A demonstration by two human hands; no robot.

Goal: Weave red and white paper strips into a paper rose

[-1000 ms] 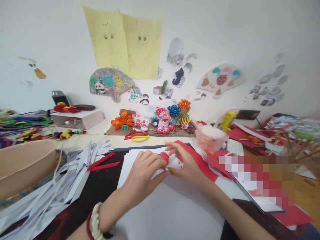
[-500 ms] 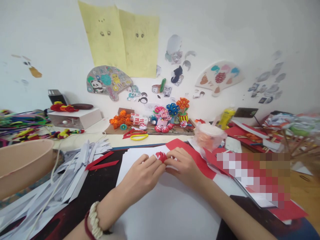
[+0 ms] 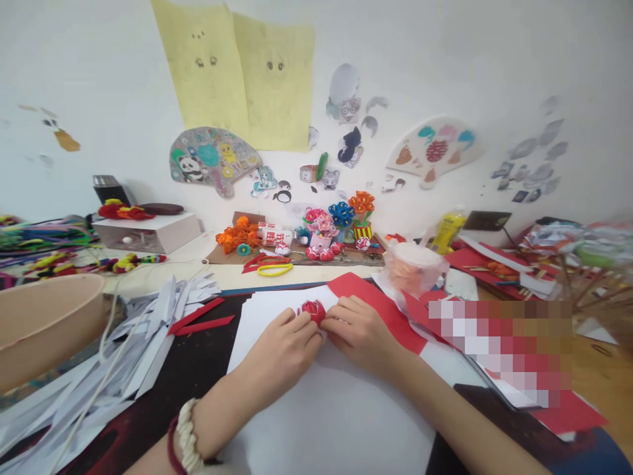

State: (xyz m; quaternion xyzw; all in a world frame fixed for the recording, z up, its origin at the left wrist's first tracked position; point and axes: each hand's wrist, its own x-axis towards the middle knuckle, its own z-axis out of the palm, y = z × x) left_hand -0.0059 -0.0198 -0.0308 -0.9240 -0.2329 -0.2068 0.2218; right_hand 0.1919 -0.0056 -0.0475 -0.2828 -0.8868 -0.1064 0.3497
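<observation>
1. White wall [image 3: 425,46] fills the top of my view, with yellow sheets [image 3: 208,92] pinned upper left of centre and two painted fans, one left of centre [image 3: 212,158], one right [image 3: 432,148].
2. Below it I see craft flowers [image 3: 321,227] at mid-frame, and a yellow bottle [image 3: 450,231] and a lidded cup [image 3: 415,260] right of centre.
3. At the centre of the frame, just above the stack of white paper [image 3: 341,409], is the small red-and-white folded piece [image 3: 312,309], between my two hands.
4. My left hand [image 3: 291,340] is nearly closed, its fingers curled around the near side of the piece and pinching it.
5. My right hand [image 3: 359,333] is drawn in just as tightly, fingertips together at the piece's right edge; I cannot see the tips clearly.
6. Behind that hand, a red sheet [image 3: 383,313] slants toward the right.
7. Left of the stack, two red strips [image 3: 205,323] lie beside a heap of white strips [image 3: 153,356]; farther left stands a pale basin [image 3: 44,323].
</observation>
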